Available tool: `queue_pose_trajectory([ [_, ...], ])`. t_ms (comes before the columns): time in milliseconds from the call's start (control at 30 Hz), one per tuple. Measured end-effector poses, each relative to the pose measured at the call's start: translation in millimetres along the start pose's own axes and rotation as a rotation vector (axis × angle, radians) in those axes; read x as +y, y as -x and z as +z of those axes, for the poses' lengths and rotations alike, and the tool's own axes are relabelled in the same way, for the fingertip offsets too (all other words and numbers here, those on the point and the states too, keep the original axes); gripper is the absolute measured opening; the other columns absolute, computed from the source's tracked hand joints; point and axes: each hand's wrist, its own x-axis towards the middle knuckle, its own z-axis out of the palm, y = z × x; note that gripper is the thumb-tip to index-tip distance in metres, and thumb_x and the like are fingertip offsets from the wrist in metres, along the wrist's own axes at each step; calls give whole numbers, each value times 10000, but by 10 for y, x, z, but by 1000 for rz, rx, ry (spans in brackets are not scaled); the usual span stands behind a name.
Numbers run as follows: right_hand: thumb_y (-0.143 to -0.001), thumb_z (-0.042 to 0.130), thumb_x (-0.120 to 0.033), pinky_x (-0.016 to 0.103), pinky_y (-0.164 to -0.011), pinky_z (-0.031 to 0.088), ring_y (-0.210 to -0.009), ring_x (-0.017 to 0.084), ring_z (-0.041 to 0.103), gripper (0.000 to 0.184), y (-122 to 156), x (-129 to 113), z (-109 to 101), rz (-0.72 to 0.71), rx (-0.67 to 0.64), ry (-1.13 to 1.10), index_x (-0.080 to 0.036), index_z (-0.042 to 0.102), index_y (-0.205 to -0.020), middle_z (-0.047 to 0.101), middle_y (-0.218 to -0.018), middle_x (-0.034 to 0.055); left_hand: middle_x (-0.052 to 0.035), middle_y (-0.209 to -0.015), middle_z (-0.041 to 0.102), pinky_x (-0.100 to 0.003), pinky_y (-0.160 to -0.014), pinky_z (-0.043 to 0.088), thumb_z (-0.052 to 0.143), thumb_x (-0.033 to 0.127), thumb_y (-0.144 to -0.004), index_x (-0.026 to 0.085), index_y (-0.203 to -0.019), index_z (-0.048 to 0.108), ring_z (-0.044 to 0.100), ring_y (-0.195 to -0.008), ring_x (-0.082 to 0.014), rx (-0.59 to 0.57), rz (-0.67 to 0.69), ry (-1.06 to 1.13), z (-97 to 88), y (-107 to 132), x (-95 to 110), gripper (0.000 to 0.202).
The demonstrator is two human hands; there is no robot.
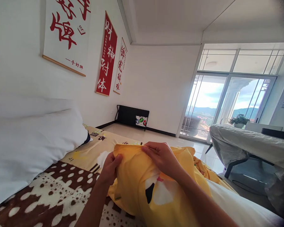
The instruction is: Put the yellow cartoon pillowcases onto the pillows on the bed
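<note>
You have the yellow cloth [130,176] at the lower centre of the frame, raised between both hands above the bed's brown spotted blanket [59,189]. Your left hand [110,166] is closed on its left edge, thumb on the near side; your right hand [162,156] pinches the top edge near the middle. The stretch between them looks fairly taut, while the cloth below sags in loose folds. For a good hold, match the two pinches in height and grip the very edge — not a bunched fold — so the fabric hangs straight. Mind the white bedding [236,198] at lower right, beside the cloth; whether it runs inside, your right forearm makes hard to tell.
</note>
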Motion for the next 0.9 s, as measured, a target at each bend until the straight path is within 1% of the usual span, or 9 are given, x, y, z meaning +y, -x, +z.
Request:
queue_pose_trajectory([
  [100, -867, 458, -454, 231, -508, 235, -545, 82, 297, 423, -9, -11, -61, 37, -104, 8, -172, 414, -555, 308, -551, -50, -31, -630, 602, -242, -502, 432, 715, 608, -591, 128, -763, 606, 538, -558, -147, 16, 27, -36, 11, 11, 26, 522],
  [167, -865, 464, -465, 228, -506, 234, -540, 82, 301, 428, -7, -34, -66, 53, -147, 24, -176, 393, -557, 304, -549, -53, -29, -681, 604, -235, -524, 427, 675, 560, -678, 138, -781, 588, 536, -597, -144, 40, 103, -170, 55, 58, 99, 443],
  [267, -844, 519, -419, 223, -568, 300, -607, 100, 408, 340, 12, -104, -4, -9, -124, 95, -178, 475, -608, 453, -605, -37, -12, -718, 566, -226, -568, 413, 568, 442, -817, 160, -787, 553, 515, -653, -137, 89, 311, -453, 161, 163, 232, 284],
  [333, -836, 521, -294, 225, -626, 334, -670, 116, 472, 198, 37, -159, 66, -78, -101, 141, -185, 544, -673, 553, -684, -19, -1, -726, 530, -220, -588, 402, 511, 377, -860, 176, -785, 526, 499, -676, -134, 104, 437, -578, 232, 229, 289, 214],
  [400, -809, 475, -163, 223, -647, 350, -700, 124, 516, 138, 66, -202, 134, -106, -71, 149, -199, 594, -750, 613, -738, -8, 8, -737, 507, -213, -581, 393, 478, 342, -879, 192, -823, 510, 484, -665, -127, 108, 492, -609, 279, 277, 306, 164],
  [533, -805, 421, -141, 224, -649, 373, -708, 138, 565, 244, 102, -219, 211, -81, 41, 97, -228, 638, -874, 666, -776, -1, 3, -803, 524, -204, -596, 403, 524, 327, -854, 210, -917, 498, 497, -704, -132, 96, 482, -537, 310, 334, 310, 136],
  [667, -829, 440, -202, 229, -659, 381, -687, 138, 573, 231, 91, -223, 216, -128, -57, 86, -249, 662, -872, 669, -748, -8, 30, -703, 496, -187, -552, 357, 612, 263, -793, 199, -839, 521, 442, -617, -107, -54, 318, -579, 304, 384, 403, 121],
  [767, -828, 458, -205, 238, -674, 379, -661, 130, 562, 229, 67, -273, 193, -104, -103, 91, -267, 675, -868, 663, -711, -26, 24, -704, 520, -190, -583, 365, 601, 244, -796, 192, -811, 551, 460, -645, -114, -116, 304, -577, 285, 407, 476, 74],
  [900, -815, 548, -314, 247, -656, 366, -654, 130, 526, 117, 55, -329, 94, -35, -152, 163, -259, 652, -816, 623, -672, -37, 28, -690, 532, -186, -584, 375, 571, 278, -820, 196, -789, 569, 472, -643, -112, 4, 397, -504, 252, 376, 452, 88],
])
